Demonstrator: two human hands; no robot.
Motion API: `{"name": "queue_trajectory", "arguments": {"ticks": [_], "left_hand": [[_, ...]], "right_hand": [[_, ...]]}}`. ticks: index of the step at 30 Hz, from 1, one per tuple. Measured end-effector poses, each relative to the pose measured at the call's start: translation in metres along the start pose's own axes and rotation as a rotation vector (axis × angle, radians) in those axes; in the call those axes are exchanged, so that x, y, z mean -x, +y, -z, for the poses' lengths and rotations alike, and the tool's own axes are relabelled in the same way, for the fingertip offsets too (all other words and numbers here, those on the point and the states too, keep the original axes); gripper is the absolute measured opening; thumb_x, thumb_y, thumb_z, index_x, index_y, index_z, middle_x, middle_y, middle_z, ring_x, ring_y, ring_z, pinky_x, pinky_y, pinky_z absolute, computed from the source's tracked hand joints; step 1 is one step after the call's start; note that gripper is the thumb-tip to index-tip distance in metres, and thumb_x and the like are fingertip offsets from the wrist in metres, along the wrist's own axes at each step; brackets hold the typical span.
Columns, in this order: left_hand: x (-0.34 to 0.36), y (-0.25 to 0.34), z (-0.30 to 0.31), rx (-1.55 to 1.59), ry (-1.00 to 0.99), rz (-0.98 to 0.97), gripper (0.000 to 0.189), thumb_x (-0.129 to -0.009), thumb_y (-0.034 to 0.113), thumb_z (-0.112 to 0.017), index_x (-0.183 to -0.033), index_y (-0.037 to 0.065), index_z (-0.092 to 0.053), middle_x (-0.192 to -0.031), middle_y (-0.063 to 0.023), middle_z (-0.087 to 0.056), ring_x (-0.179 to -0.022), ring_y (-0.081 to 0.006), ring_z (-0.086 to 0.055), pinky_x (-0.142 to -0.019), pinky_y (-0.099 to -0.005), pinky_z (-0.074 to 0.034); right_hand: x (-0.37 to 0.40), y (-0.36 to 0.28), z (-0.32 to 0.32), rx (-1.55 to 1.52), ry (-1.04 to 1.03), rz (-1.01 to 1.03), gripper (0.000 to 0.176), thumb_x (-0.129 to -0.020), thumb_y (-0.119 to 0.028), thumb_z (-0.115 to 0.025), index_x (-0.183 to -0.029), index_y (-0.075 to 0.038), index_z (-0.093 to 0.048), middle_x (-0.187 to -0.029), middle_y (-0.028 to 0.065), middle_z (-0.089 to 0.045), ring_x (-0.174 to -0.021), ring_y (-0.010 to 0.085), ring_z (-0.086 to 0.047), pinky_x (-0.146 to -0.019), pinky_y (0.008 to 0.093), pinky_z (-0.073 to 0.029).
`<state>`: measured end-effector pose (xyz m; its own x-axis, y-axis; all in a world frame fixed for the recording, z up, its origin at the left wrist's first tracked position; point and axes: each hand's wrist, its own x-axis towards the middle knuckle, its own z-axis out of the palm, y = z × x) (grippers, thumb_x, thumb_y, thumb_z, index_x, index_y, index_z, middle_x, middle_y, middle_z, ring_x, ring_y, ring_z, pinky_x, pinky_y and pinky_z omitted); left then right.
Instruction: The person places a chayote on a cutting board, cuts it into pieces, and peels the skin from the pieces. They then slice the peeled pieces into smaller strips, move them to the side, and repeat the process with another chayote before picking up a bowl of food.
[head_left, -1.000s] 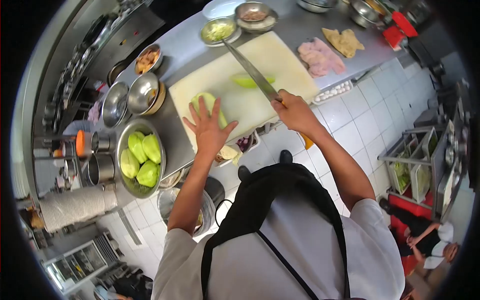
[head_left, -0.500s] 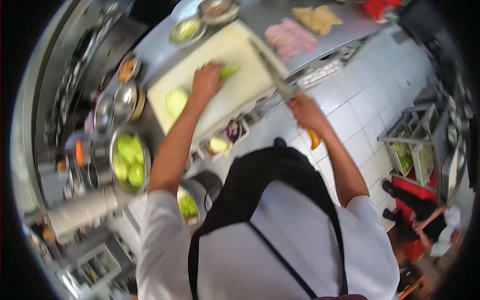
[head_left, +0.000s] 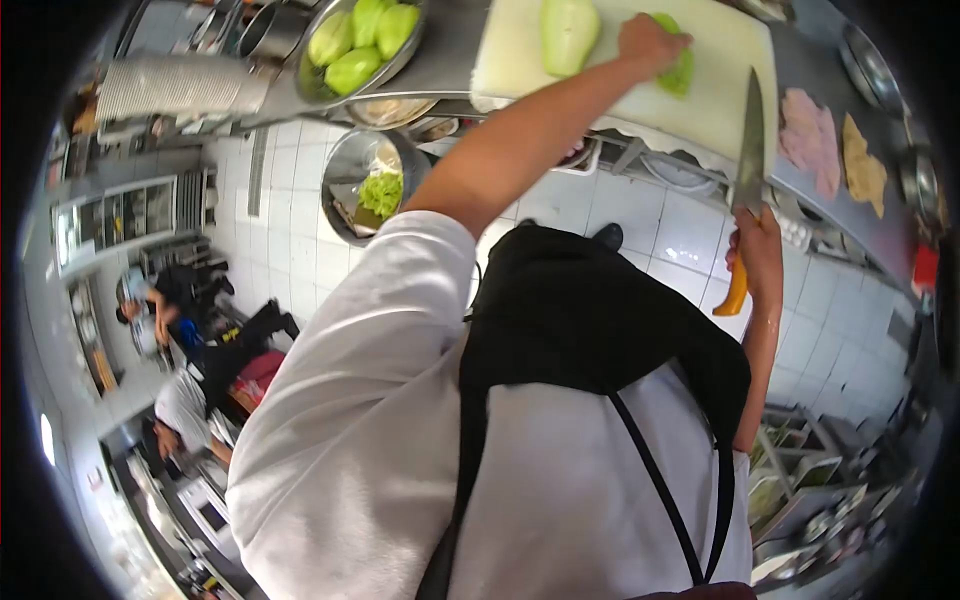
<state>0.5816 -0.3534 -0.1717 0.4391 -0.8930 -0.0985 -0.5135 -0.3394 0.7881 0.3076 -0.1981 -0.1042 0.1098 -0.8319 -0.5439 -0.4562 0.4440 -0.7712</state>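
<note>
On the white cutting board [head_left: 715, 35], my left hand [head_left: 648, 48] is closed over a small clump of light green peelings [head_left: 678, 72], partly covering them. Left of that hand lies a pale, peeled chayote [head_left: 568, 38]. A large kitchen knife [head_left: 750, 150] with a yellow handle is held in my right hand [head_left: 757, 250], its blade pointing away from me over the board's right edge.
A metal bowl [head_left: 312, 88] of whole green chayotes stands left of the board. Below it, a bin [head_left: 338, 160] holds green scraps. Pink raw meat [head_left: 808, 140] and a tan piece [head_left: 862, 165] lie on the right counter. Other people are at the far left.
My view has swung round, shifting the board to the upper right. The left hand stays on the board at the green peelings; the knife remains in my right hand.
</note>
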Motion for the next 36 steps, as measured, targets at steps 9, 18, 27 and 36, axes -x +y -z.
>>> {"name": "queue_trajectory", "arguments": {"ticks": [9, 18, 27, 36], "left_hand": [[0.184, -0.026, 0.102, 0.19, -0.359, -0.066, 0.084, -0.075, 0.042, -0.082, -0.138, -0.005, -0.053, -0.113, -0.0235, -0.068, -0.097, -0.0284, -0.068, -0.079, -0.0363, -0.057], [0.268, -0.255, 0.171, 0.18, -0.127, 0.274, 0.06, -0.08, 0.033, -0.079, -0.127, 0.0, -0.064, -0.095, -0.0177, -0.074, -0.087, -0.0277, -0.071, -0.079, -0.0373, -0.054], [0.272, -0.201, 0.15, 0.344, -0.24, 0.025, 0.055, -0.085, 0.025, -0.079, -0.13, 0.001, -0.06, -0.097, -0.014, -0.071, -0.085, -0.0203, -0.067, -0.078, -0.0339, -0.054], [0.187, -0.022, 0.096, 0.154, -0.158, -0.425, 0.055, -0.083, 0.019, -0.079, -0.13, 0.0, -0.058, -0.123, -0.0199, -0.059, -0.104, -0.0275, -0.061, -0.086, -0.0345, -0.052]], "right_hand": [[0.007, -0.01, -0.018, 0.249, 0.105, 0.046, 0.023, -0.101, -0.028, -0.049, -0.102, -0.006, -0.051, -0.064, 0.0044, -0.048, -0.043, 0.0145, -0.05, -0.038, 0.031, -0.042], [0.008, -0.001, -0.026, 0.345, 0.22, 0.147, 0.031, -0.098, -0.029, -0.051, -0.111, -0.001, -0.048, -0.074, 0.0183, -0.06, -0.047, 0.0288, -0.06, -0.04, 0.0409, -0.05], [0.008, -0.007, -0.033, 0.386, 0.272, 0.135, 0.034, -0.094, -0.02, -0.05, -0.119, 0.003, -0.05, -0.077, 0.0209, -0.063, -0.048, 0.0305, -0.063, -0.041, 0.0426, -0.052], [0.003, 0.003, -0.011, 0.235, 0.16, 0.265, 0.025, -0.091, -0.015, -0.051, -0.104, 0.006, -0.048, -0.076, 0.024, -0.062, -0.048, 0.031, -0.064, -0.043, 0.041, -0.053]]}}
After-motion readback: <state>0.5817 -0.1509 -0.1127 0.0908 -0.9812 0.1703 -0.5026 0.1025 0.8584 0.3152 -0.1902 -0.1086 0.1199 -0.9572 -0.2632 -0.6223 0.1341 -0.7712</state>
